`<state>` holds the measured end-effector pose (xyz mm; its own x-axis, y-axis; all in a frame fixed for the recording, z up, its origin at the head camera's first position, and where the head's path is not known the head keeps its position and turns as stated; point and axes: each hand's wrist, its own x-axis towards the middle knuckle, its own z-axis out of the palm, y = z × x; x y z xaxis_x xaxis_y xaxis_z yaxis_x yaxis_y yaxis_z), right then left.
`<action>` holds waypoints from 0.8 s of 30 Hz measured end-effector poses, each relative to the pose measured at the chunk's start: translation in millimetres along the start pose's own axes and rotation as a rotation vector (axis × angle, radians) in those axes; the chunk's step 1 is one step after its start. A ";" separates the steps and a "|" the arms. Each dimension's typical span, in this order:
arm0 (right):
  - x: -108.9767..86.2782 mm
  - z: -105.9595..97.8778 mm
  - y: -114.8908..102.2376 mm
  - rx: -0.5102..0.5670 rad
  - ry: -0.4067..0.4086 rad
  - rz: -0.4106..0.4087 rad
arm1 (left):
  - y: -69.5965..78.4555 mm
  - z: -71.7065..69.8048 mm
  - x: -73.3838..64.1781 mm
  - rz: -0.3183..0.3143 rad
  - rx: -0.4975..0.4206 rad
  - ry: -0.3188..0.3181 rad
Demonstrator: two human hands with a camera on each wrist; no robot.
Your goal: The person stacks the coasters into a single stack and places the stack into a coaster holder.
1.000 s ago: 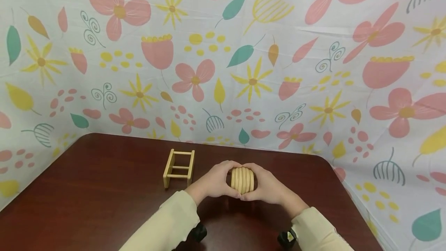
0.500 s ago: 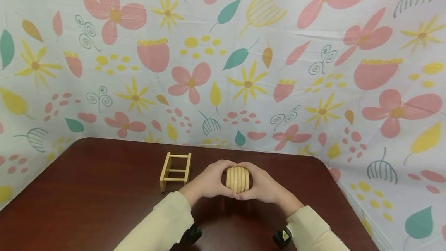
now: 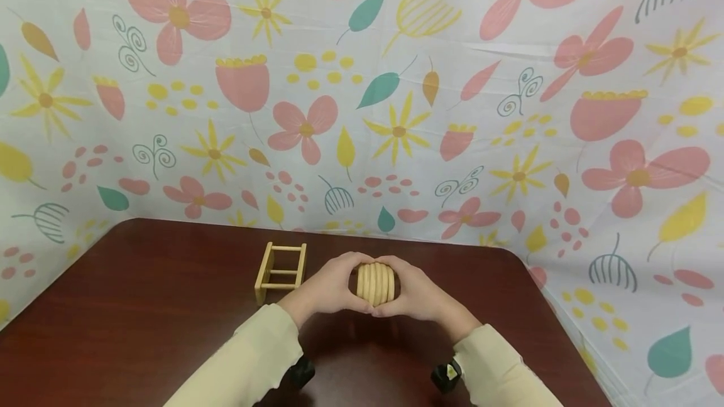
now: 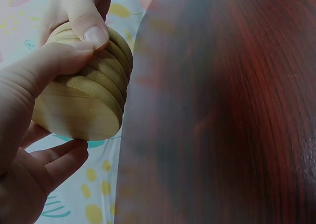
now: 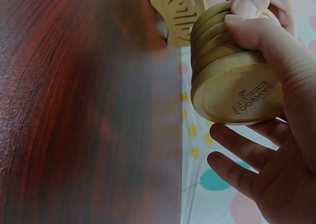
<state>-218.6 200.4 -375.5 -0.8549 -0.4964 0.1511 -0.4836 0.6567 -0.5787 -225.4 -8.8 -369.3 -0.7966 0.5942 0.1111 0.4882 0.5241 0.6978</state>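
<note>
A stack of several round bamboo coasters [image 3: 376,284] is held on edge between both hands, above the dark table. My left hand [image 3: 335,284] grips its left side, thumb across the near edges and fingers around the far side. The right hand [image 3: 417,291] grips the opposite side the same way, and the two thumbs meet over the stack. In the right wrist view, the flat face of the end coaster [image 5: 242,98] carries a printed bamboo mark. To the left stands the bamboo coaster rack [image 3: 281,272], an open frame with rods, near my left wrist and untouched.
The dark red wooden table [image 3: 170,306] has rounded far corners. Behind it hangs a floral cloth [image 3: 362,80], which also runs down along the right side. Black wrist cameras [image 3: 447,375] sit below the sleeves.
The head view has shifted a little, moving everything left. Both hands keep their grip, and the stack has come slightly up and nearer to the rack.
</note>
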 end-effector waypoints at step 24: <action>18.1 -1.3 -14.8 0.018 -0.014 -0.014 | -0.7 -22.1 -6.8 0.008 0.014 0.029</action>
<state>-227.2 182.4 -363.2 -0.8451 -0.5136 0.1484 -0.4922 0.6391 -0.5910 -228.1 -26.7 -354.9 -0.8026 0.5805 0.1372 0.4992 0.5278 0.6872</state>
